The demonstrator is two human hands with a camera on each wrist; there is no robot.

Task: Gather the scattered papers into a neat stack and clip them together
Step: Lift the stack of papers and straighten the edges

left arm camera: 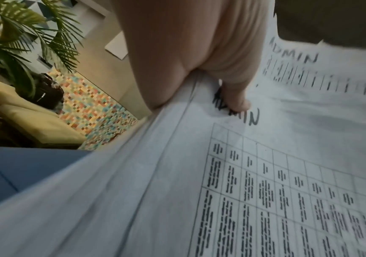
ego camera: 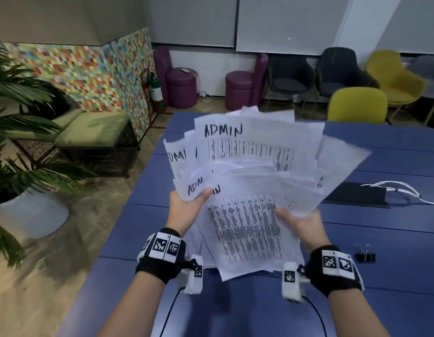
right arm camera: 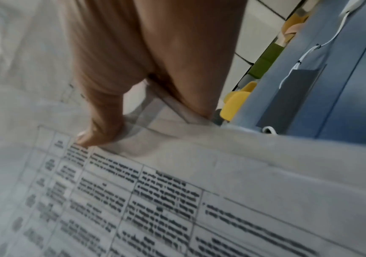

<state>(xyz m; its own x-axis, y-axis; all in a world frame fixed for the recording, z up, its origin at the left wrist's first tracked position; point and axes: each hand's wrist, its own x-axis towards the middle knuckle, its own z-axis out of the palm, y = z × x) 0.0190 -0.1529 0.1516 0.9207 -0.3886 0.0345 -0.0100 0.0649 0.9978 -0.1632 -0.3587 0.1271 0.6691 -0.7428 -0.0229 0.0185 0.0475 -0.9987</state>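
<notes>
Papers [ego camera: 255, 166] held raised above the table [ego camera: 381, 276], fanned loose, long axis running away from the body, "ADMIN" headings at the far end. Left hand [ego camera: 186, 210] and right hand [ego camera: 301, 227] each pinching a side edge, thumb on top. Clip [ego camera: 365, 254] lying near the right edge.

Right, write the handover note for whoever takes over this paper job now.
Left hand: grips the papers' left edge, thumb on top.
Right hand: grips the right edge, thumb on top.
Papers: all gathered and lifted above the blue table, but fanned out and skewed, not squared.
Binder clip: lies untouched on the table, right of the right hand.
Done: sheets collected.
Left: tap the edges into a neat stack, then pick up the clip and clamp it on.
</notes>
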